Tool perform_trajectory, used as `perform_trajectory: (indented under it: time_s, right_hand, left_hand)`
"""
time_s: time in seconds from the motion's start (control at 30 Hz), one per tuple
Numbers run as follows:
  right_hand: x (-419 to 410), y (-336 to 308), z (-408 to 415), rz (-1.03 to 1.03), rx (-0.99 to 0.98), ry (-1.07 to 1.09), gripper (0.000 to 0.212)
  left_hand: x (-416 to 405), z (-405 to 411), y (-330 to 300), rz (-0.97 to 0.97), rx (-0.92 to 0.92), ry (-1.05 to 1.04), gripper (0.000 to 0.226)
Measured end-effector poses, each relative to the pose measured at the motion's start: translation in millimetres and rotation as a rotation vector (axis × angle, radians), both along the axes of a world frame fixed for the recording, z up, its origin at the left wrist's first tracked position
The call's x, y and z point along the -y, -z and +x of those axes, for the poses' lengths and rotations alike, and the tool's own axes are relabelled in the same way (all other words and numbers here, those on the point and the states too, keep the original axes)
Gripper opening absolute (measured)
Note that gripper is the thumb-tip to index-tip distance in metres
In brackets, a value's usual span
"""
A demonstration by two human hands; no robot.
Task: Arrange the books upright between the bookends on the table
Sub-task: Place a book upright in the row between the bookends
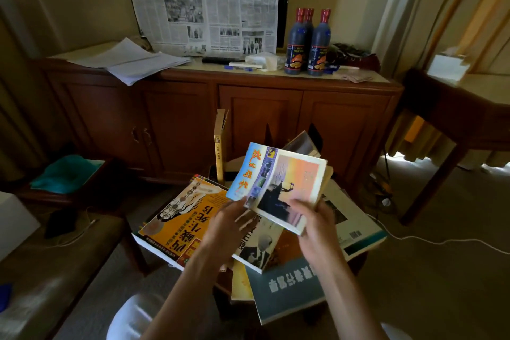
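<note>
Small table (358,259) stood before wooden sideboard (248,107); three dark bottles (309,41) on it. One yellow book (220,152) stood upright. Your left hand (229,226) and right hand (314,225) gripped blue-orange book (278,185) above five flat books (182,223).

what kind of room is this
Probably a lived-in home or hotel-style room: carpeted floor, a wooden sideboard holding sauce bottles and loose papers, and a cushioned seat.

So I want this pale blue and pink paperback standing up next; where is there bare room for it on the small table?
Little. Flat books crowd the top: orange-yellow book at left, grey-green book in front, white book at right. The likeliest slot is behind them, right of the upright yellow book, before the black bookend.
</note>
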State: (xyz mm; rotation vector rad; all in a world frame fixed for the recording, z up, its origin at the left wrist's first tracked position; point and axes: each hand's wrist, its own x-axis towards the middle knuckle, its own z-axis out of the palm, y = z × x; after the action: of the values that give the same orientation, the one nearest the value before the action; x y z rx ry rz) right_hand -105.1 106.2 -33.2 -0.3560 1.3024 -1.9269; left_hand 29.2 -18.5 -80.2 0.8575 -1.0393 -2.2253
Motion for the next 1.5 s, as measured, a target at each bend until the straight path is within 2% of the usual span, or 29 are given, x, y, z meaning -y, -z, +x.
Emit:
perform_trajectory:
  time_s: [0.07,0.13,0.23,0.3,0.37,0.4,0.47,0.53,0.6,0.67,0.73,0.8,0.87,0.93,0.97,1.03,1.07,1.23,1.33,1.4,1.47,1.5]
  right_hand:
    - [-11.4,-7.1,-16.6,0.017,0.001,-0.086,0.014]
    - [-18.4,-16.4,-31.2,0.08,-0.05,-0.222,0.015]
    - [-17.4,-22.9,-40.2,0.218,-0.27,-0.389,0.039]
    - [-15.3,-23.5,-39.3,0.146,-0.327,-0.46,0.04]
    - [-12.0,-24.7,-27.5,-0.067,-0.185,-0.623,0.041]
    - [-8.5,-22.5,-18.3,-0.128,-0.115,-0.673,0.053]
    - [2.8,-14.8,-0.4,-0.133,-0.128,-0.703,0.09]
    - [12.4,-9.8,11.6,-0.102,-0.201,-0.671,0.107]
    - [20.8,-13.9,18.0,-0.108,-0.347,-0.649,0.101]
    - [32.8,-18.0,21.6,-0.095,-0.507,-0.58,0.074]
    - [54.9,-10.7,19.7,0.013,-0.582,-0.298,0.052]
    - [72.7,3.1,11.7,0.156,-0.541,0.002,0.034]
    - [83.7,13.3,0.7,0.213,-0.475,0.084,0.025]
    - [94.7,12.6,-8.3,0.261,-0.544,0.095,0.029]
    - [101.9,9.5,-12.7,0.278,-0.586,0.094,0.036]
    - [124.7,9.0,-22.2,0.261,-0.595,0.075,0.042]
    - [138.1,9.9,-26.5,0.263,-0.582,0.062,0.043]
    - [214.5,23.0,-32.5,0.318,-0.609,0.093,0.045]
    - [251.6,44.0,-20.1,0.374,-0.613,-0.002,0.043]
    - [268.9,59.3,-14.4,0.428,-0.6,-0.11,0.032]
    - [277.6,67.9,-17.6,0.405,-0.639,-0.171,0.008]
    - [279.3,70.3,-22.0,0.376,-0.672,-0.213,0.01]
  left_hand:
    - [25.0,17.2,8.5,-0.048,0.06,0.013,0.064]
    - [40.8,28.2,9.4,-0.142,0.071,0.082,0.063]
    - [42.9,22.2,2.9,-0.219,0.119,0.137,0.065]
    - [43.1,11.0,3.1,-0.172,0.105,0.095,0.071]
    - [42.0,0.0,2.4,-0.024,0.052,0.04,0.057]
    - [41.3,-5.2,2.9,0.042,0.035,0.022,0.048]
    - [39.1,-14.4,2.7,0.111,0.008,0.014,0.042]
    - [38.8,-21.1,5.7,0.133,0.016,-0.024,0.054]
    - [44.2,-24.0,9.0,0.155,0.022,-0.098,0.061]
    - [55.4,-25.0,12.7,0.153,-0.005,-0.177,0.059]
    - [63.5,-26.9,15.5,0.12,-0.024,-0.184,0.064]
    - [68.6,-28.9,13.0,-0.082,0.137,-0.213,0.062]
    - [82.8,-25.8,12.9,-0.471,0.422,-0.239,0.05]
    - [108.1,-14.4,19.5,-0.844,0.786,-0.214,0.059]
    - [120.4,-7.4,27.0,-0.929,0.978,-0.185,0.067]
    - [134.6,7.4,47.1,-0.96,1.238,-0.111,0.076]
    - [135.6,12.9,58.7,-0.968,1.293,-0.083,0.078]
    - [129.9,14.4,80.8,-1.063,1.365,-0.099,0.082]
    - [131.6,14.6,81.8,-1.068,1.383,-0.113,0.082]
    - [131.2,14.8,83.2,-1.088,1.405,-0.115,0.081]
    - [130.3,12.9,84.5,-1.1,1.433,-0.117,0.08]
    - [130.9,11.7,84.8,-1.102,1.445,-0.118,0.08]
